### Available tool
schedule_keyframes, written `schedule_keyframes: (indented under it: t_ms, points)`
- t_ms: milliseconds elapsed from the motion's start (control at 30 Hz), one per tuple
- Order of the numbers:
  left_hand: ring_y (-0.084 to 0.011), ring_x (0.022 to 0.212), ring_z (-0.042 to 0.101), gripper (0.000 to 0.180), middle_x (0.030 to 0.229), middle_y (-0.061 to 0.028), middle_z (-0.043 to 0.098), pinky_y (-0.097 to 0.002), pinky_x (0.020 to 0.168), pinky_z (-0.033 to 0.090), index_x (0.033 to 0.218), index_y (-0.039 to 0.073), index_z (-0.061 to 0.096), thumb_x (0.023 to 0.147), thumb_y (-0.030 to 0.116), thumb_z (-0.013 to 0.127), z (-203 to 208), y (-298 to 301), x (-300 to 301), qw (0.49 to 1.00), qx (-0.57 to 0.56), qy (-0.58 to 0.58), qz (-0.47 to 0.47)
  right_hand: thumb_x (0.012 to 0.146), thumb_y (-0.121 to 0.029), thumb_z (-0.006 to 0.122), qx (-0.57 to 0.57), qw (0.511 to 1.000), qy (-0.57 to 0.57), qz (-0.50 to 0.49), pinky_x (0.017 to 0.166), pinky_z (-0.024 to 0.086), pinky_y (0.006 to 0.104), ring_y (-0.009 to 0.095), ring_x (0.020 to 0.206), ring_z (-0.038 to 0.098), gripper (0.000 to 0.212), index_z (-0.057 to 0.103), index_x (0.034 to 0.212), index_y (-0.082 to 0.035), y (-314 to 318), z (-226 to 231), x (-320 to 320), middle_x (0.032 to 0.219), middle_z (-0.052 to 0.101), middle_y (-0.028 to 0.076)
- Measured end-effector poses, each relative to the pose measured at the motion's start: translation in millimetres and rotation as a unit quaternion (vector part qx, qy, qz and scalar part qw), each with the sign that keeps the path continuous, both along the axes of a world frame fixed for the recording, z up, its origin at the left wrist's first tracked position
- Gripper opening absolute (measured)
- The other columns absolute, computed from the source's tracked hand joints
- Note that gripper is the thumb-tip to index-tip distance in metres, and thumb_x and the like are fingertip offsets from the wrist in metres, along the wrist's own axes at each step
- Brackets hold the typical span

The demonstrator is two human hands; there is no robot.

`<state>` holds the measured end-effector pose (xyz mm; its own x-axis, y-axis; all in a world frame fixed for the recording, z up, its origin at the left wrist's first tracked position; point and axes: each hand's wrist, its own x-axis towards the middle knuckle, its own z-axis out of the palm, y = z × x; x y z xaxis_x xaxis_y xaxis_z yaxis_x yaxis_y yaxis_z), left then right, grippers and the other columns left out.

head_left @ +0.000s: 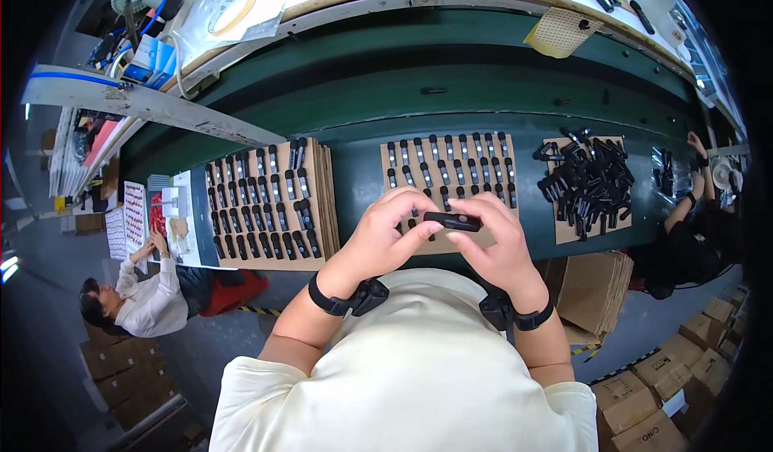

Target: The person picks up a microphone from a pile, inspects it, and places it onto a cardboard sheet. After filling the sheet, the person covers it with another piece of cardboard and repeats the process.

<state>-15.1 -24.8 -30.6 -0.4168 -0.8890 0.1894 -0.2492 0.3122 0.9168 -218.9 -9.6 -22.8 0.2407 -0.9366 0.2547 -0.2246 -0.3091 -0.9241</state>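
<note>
Evidently we are partway: our left hand (385, 231) and right hand (499, 231) pinch a black device (452, 222) over the middle cardboard (441, 247). Neat rows (263, 189) fill the left cardboard stack (324, 202); the heap (592, 180) at right seems left to arrange. Our surface (361, 162) is green; cartons (632, 401) stand to our right.

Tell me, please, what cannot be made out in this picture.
All in the head view:
- Underside of the held black piece: turned away, between left hand and right hand.
- Some of the middle cardboard sheet: behind those hands.
- Lower items in the black pile: buried under others.
</note>
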Motion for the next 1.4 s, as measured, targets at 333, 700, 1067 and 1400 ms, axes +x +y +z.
schedule_keyframes:
  t_ms: [333,700,1067,1400]
  points:
    - [-0.0236,0.083,0.062,0.015,0.089,-0.0122,0.064,-0.0332,0.079,0.049,0.095,0.000,0.063,0.082,0.005,0.068,-33.0,-9.9,-3.7,0.994,-0.039,-0.086,0.049,0.078,-0.011,0.070,0.171,0.972,0.160,-0.009,0.070,0.051,0.0379,0.029,0.082,0.064,0.020,0.063,0.095,-0.002,-3.5,-72.3,-6.1,0.087,0.067,0.014]
    - [-0.0207,0.080,0.063,0.011,0.089,-0.0118,0.065,-0.0310,0.075,0.050,0.092,-0.002,0.064,0.086,0.006,0.063,-85.6,-21.8,34.3,0.974,0.065,-0.151,0.157,0.076,-0.021,0.071,0.356,0.872,0.337,-0.011,0.076,0.053,0.0426,0.037,0.087,0.065,0.029,0.061,0.094,-0.001,17.8,-244.9,0.3,0.089,0.068,0.018]
    - [-0.0178,0.078,0.062,0.013,0.084,-0.0100,0.066,-0.0290,0.072,0.050,0.093,-0.001,0.065,0.086,0.010,0.064,-109.9,-82.9,46.6,0.960,0.057,-0.194,0.195,0.079,-0.023,0.073,0.316,0.875,0.359,-0.077,0.076,0.052,0.0453,0.038,0.088,0.065,0.032,0.056,0.096,-0.001,22.4,-281.5,19.5,0.087,0.067,0.019]
    - [-0.0261,0.082,0.066,0.016,0.083,-0.0122,0.068,-0.0355,0.076,0.052,0.093,0.003,0.066,0.083,0.015,0.064,-189.5,-203.0,50.2,0.935,0.118,-0.266,0.201,0.083,-0.016,0.068,0.342,0.904,0.242,-0.081,0.072,0.052,0.0393,0.032,0.082,0.064,0.023,0.058,0.101,-0.006,43.7,-236.1,-22.2,0.093,0.064,0.014]
